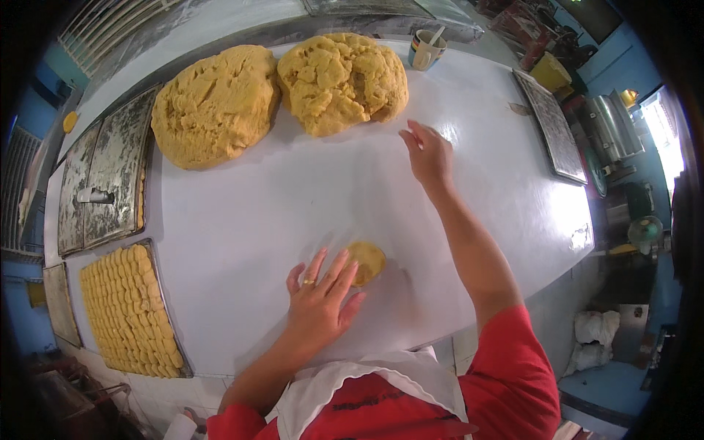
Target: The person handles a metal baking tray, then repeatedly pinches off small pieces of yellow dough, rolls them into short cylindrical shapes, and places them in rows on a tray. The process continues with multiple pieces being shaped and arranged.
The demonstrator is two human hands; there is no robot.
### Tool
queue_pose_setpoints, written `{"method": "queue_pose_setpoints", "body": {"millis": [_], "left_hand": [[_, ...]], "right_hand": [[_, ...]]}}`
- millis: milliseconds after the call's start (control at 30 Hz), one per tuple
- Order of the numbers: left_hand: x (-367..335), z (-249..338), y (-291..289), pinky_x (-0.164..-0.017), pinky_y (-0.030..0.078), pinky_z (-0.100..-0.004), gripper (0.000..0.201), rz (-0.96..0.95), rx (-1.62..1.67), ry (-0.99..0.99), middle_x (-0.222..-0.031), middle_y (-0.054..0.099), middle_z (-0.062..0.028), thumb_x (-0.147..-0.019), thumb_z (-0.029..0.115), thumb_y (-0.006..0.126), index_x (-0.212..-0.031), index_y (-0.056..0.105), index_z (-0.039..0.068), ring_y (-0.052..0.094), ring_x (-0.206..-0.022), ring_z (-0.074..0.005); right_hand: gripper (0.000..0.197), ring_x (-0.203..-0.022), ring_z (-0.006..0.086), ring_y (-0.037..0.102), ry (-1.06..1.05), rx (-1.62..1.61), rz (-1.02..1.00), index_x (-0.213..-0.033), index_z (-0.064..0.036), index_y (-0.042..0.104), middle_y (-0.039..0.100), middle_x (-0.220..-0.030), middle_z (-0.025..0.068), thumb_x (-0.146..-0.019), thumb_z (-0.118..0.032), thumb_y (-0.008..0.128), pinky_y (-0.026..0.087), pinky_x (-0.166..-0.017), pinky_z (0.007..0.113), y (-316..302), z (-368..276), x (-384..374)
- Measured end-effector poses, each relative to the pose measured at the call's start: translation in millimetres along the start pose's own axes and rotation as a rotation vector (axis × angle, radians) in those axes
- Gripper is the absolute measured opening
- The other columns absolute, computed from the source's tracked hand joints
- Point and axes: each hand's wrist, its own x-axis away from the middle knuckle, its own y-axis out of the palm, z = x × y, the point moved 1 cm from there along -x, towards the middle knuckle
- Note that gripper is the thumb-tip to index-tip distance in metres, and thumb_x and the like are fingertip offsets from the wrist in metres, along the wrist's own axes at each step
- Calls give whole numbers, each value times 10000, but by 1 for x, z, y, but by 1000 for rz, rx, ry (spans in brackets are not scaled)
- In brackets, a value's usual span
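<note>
My left hand (320, 299) is over the near part of the white table, fingers spread. Its fingertips reach the edge of a small round yellow thing (367, 263) with a darker middle; whether it is a dish or a piece of dough I cannot make out. Farther off, my right hand (429, 154) is stretched out with thumb and fingers apart, and nothing shows in it. It is just short of a big lump of yellow dough (341, 84). A second, smoother dough lump (214, 106) lies left of that one.
A baking tray (180, 359) full of rows of small dough pieces is at the near left. Dark metal trays (110, 176) lie beyond it. A striped mug (425, 53) with a utensil stands at the back, and another flat tray (550, 128) rests along the right edge.
</note>
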Motion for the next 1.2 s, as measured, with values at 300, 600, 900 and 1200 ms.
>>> {"method": "queue_pose_setpoints", "body": {"millis": [300, 600, 900, 1200], "left_hand": [[43, -15, -29, -1085, 394, -525, 382, -5, 84, -228, -1439, 630, -115, -909, 226, 758, -1245, 712, 50, 560, -1328, -371], [32, -17, -22, -1051, 422, -511, 385, 29, 147, -96, -1406, 634, -121, -905, 217, 777, -1247, 713, 52, 573, -1288, -365], [53, -20, -23, -991, 496, -487, 383, 25, 212, -170, -1362, 647, -131, -894, 177, 789, -1246, 712, 49, 615, -1193, -378], [58, -30, -39, -972, 518, -477, 376, 83, 210, -215, -1305, 669, -146, -872, 135, 798, -1219, 706, 26, 633, -1162, -383]], "right_hand": [[459, -1080, 329, 687, -318, 170, 240, -1274, -36, 675, 711, -1192, 134, -857, -172, 810, 575, -916, 421, 61, 18, -42], [376, -1034, 244, 729, 235, -366, 82, -1288, -15, 707, 759, -1123, 135, -934, -142, 728, 584, -869, 352, 42, 26, -44], [965, -1393, 341, 513, 18, 85, 23, -1582, -5, 352, 425, -1585, 211, -790, -214, 863, 485, -1120, 407, 52, 11, -47], [909, -1344, 359, 540, -3, 49, -9, -1506, -20, 429, 482, -1508, 187, -734, -169, 884, 495, -1093, 412, 63, 16, -70]]}}
